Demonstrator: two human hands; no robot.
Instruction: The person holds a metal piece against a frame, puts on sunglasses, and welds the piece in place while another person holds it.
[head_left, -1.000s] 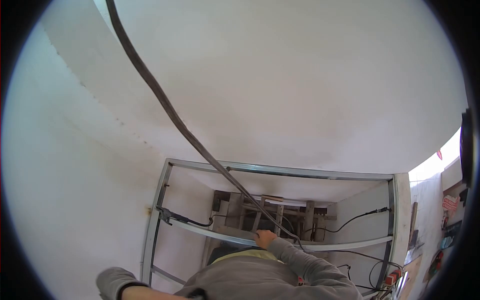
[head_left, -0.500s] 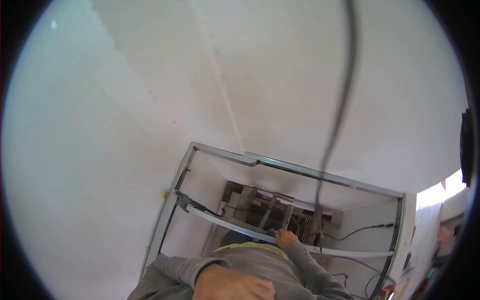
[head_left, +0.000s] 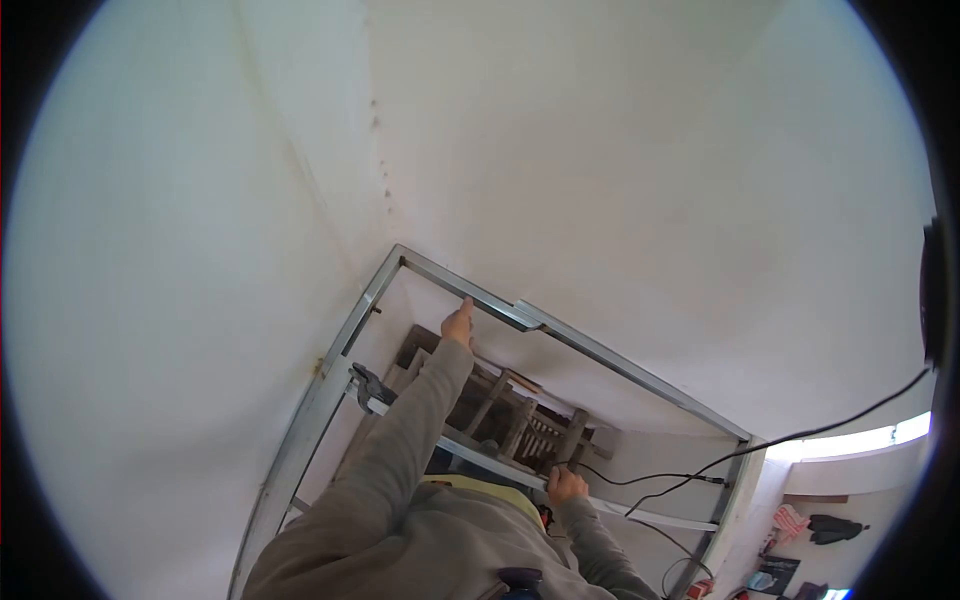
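In the head view a grey metal frame point(head_left: 620, 365) stands against a white surface, with a curved crossbar point(head_left: 480, 458) running across it at my waist. My left hand point(head_left: 459, 326) is raised on a stretched arm, its fingers pointing up against the underside of the frame's upper bar. Lower down, my right hand point(head_left: 567, 485) is closed over the crossbar; its fingertips are partly hidden. A dark clamp-like tool point(head_left: 370, 388) hangs at the left end of the crossbar, partly behind my left sleeve.
Brown wooden pieces point(head_left: 515, 420) lie below, seen through the frame. A black cable point(head_left: 790, 437) hangs across the right side. Beyond the frame at lower right are a dark cloth point(head_left: 836, 529) and other items near a bright window point(head_left: 880, 437).
My left hand has gone from in front of my chest up to the upper bar. My right hand stays at the crossbar. The view has tilted, and the cable has swung right.
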